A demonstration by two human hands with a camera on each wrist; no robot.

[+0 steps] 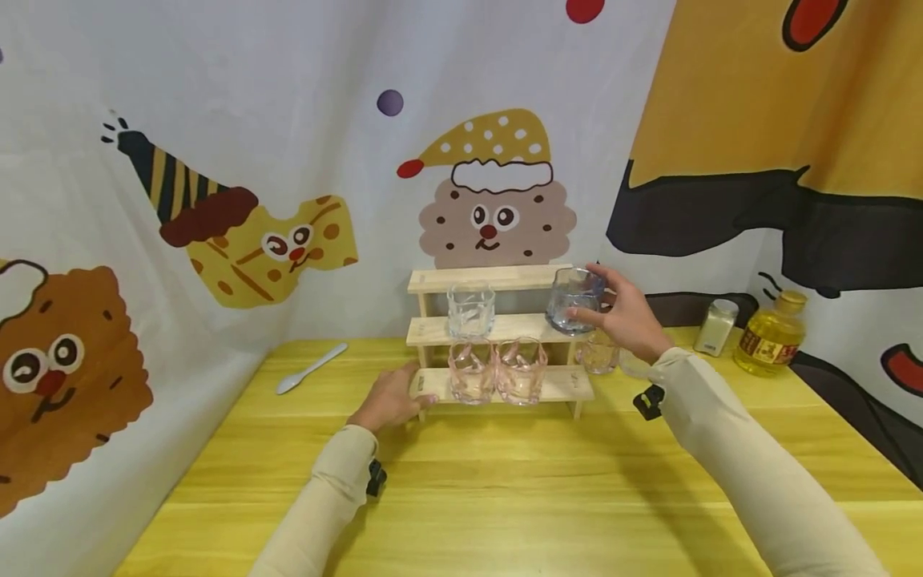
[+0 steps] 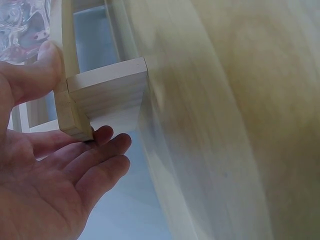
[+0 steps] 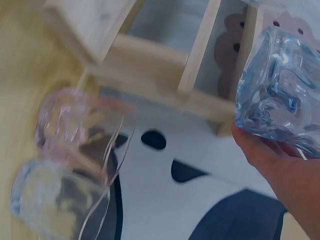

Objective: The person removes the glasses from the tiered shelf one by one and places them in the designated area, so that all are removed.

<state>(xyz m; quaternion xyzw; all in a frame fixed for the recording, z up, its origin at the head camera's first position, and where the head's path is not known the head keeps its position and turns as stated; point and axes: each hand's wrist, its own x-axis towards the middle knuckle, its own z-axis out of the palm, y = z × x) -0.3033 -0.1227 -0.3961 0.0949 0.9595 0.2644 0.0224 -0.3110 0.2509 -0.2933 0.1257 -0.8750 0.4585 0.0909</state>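
Note:
A three-tier wooden rack [image 1: 427,330] stands on the table by the back curtain. At the left end of its lowest tier, my left hand [image 1: 392,397] grips the board, with the thumb [image 2: 37,75] on top and fingers underneath. My right hand [image 1: 634,320] holds a bluish glass [image 1: 570,300] upright by its side, over the right end of the middle tier. On that tier's left half sits a clear glass [image 1: 471,312]. Two pink glasses, a left one [image 1: 472,375] and a right one [image 1: 521,375], stand side by side on the lowest tier.
Right of the rack, a pink glass [image 3: 70,122] and a clear glass [image 3: 55,195] stand on the table, partly behind my right hand in the head view. Farther right are a jar with white contents [image 1: 716,327] and an oil bottle [image 1: 770,340]. A white spoon [image 1: 312,369] lies left.

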